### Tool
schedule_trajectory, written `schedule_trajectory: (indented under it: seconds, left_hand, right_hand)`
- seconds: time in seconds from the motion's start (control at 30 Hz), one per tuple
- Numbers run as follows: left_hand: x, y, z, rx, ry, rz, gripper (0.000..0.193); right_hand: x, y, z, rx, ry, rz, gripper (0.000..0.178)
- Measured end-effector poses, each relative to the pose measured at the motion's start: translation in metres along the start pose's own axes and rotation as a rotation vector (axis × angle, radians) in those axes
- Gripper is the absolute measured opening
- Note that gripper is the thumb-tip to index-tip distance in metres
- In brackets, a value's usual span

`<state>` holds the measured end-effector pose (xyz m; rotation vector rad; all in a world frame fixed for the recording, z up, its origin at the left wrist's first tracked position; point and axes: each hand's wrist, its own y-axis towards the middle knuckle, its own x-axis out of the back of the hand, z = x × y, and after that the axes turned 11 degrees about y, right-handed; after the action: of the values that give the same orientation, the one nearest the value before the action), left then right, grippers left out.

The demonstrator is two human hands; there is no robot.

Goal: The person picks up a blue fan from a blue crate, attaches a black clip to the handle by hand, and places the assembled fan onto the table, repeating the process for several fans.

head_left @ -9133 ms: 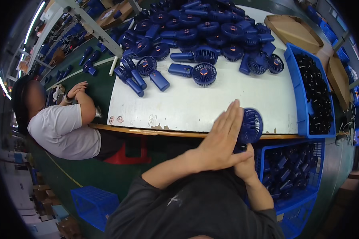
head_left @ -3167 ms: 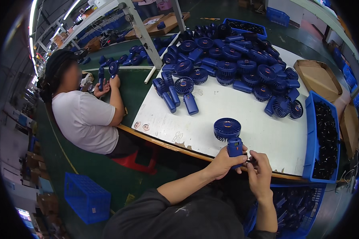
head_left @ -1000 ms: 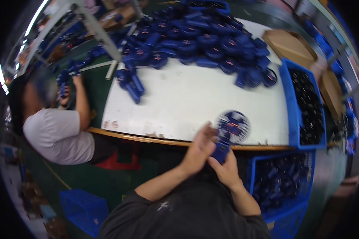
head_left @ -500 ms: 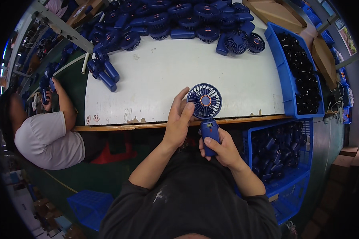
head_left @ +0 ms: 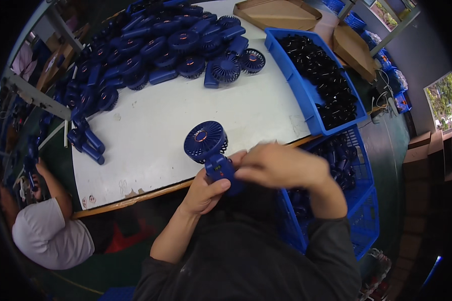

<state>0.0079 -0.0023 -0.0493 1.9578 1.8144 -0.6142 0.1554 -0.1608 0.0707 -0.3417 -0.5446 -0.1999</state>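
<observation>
A navy handheld fan (head_left: 219, 168), with a small lit display on its handle, is over the table's near edge, its round head tipped toward the far left. My left hand (head_left: 203, 193) is wrapped around the handle, thumb across its front. Close to the handle's right side is my right hand (head_left: 286, 165), its fingers bent and smeared by motion. Whether it touches the fan or holds anything cannot be made out. More navy handheld fans (head_left: 183, 42) lie heaped along the far and left parts of the white table (head_left: 150, 135).
A blue tray (head_left: 314, 118) full of small black parts stands at the table's right end. Below it, a blue crate (head_left: 362, 150) holds more navy pieces. Open cardboard boxes (head_left: 278, 14) lie behind. At the left, a person in a white shirt (head_left: 45, 220) handles blue fans.
The fan is now gripped by my left hand at the handle, with its head tilted. My right hand has let go and swung up to the right. The whole view has turned rightward.
</observation>
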Motion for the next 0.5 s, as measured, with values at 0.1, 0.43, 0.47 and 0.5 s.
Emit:
schedule_trajectory:
  seconds: [0.1,0.43,0.47,0.5]
  left_hand:
    - [0.007,-0.014,-0.009,-0.026,-0.157,-0.079,0.037]
    - [0.017,-0.025,-0.017,-0.067,-0.067,-0.129,0.027]
    - [0.015,-0.027,-0.018,-0.050,-0.038,-0.155,0.027]
    - [0.016,-0.029,-0.018,-0.036,0.004,-0.161,0.026]
  right_hand:
    - [0.077,-0.011,-0.066,-0.144,-0.301,-0.669,0.017]
    - [0.160,-0.012,-0.256,-0.649,-1.107,-0.697,0.018]
    - [0.163,-0.010,-0.262,-0.696,-1.133,-0.694,0.017]
    - [0.164,-0.006,-0.258,-0.702,-1.135,-0.689,0.017]
